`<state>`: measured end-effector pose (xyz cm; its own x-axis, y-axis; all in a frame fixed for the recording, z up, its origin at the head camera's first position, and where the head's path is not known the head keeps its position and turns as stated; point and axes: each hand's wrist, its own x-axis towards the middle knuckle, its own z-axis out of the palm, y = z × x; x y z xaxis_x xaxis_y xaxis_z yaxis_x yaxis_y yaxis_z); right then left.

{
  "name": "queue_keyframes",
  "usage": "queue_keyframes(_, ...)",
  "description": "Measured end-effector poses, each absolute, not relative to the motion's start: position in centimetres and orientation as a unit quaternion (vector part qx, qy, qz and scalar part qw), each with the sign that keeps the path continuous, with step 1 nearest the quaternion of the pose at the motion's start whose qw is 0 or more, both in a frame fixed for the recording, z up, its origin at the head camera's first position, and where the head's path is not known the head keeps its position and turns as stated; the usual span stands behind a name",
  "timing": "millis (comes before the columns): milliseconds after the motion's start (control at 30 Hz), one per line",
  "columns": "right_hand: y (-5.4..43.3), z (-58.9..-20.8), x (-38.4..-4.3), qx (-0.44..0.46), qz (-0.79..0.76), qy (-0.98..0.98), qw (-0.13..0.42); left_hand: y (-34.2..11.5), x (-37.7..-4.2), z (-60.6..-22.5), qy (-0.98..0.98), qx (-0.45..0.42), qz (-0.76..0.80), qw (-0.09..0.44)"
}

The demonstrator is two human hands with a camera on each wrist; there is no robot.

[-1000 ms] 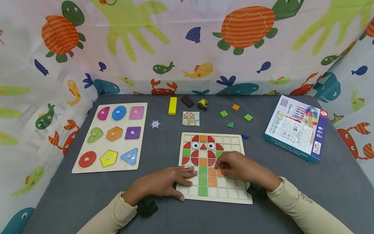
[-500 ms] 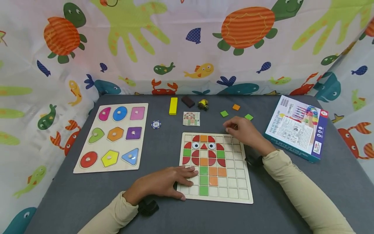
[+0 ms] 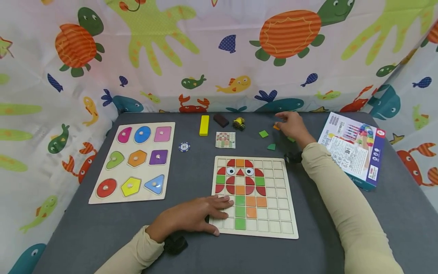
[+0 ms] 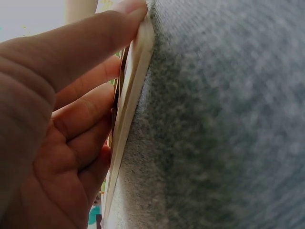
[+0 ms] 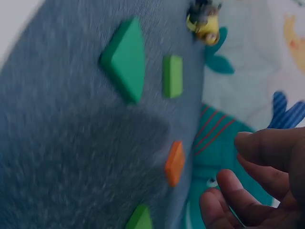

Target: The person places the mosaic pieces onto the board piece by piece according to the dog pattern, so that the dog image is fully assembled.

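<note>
A wooden grid board [image 3: 285, 227] lies flat, bearing red, orange and green tiles and two eye pieces. My left hand [image 3: 191, 216] rests on its lower left, fingers spread over the squares and thumb by the front edge. In the left wrist view the thumb [image 4: 90, 45] lies along the board's edge. Farther off, my right hand [image 3: 292, 125] hovers over loose tiles with thumb and fingers apart, holding nothing. The nearest is an orange square tile [image 5: 175, 163]. Beside it are a green square [image 5: 172, 76] and a darker green quarter-circle [image 5: 125, 62].
A small pattern card [image 3: 225, 140] lies behind the board. Around it are a yellow block [image 3: 203, 125], a dark brown block [image 3: 221, 120], a small yellow-black toy [image 3: 238, 123] and a poker chip [image 3: 184, 147]. A shape puzzle [image 3: 118, 194] lies left, a box [image 3: 352, 148] right.
My right hand has left the orange tiles on the board and reached away to the loose tiles at the back. My left hand has stayed on the board.
</note>
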<state>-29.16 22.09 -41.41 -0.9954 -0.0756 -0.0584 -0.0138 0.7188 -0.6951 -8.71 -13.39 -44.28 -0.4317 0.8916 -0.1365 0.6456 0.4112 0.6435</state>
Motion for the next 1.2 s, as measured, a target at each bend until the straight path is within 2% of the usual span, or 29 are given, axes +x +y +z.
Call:
queue_keyframes(267, 23.7, -43.2, -30.2, -0.016, -0.351, 0.930, 0.109, -13.1, -8.6, -44.8, 0.800, 0.488, 0.257, 0.234)
queue_keyframes(467, 23.7, -43.0, -30.7, 0.005, -0.332, 0.939, 0.093, -13.1, -8.7, -44.8, 0.799, 0.485, 0.264, 0.236)
queue_keyframes(733, 23.3, -42.5, -30.5, 0.016, -0.303, 0.946, 0.111, -13.2, -8.7, -44.6, 0.800, 0.482, 0.268, 0.238)
queue_keyframes(1000, 23.1, -42.2, -29.5, -0.031, -0.322, 0.944, 0.058, -13.5, -8.8, -44.6, 0.801, 0.483, 0.264, 0.235)
queue_keyframes(1200, 22.2, -40.7, -27.1, -0.080, -0.321, 0.943, 0.035, -13.5, -8.9, -44.5, 0.800, 0.484, 0.268, 0.231)
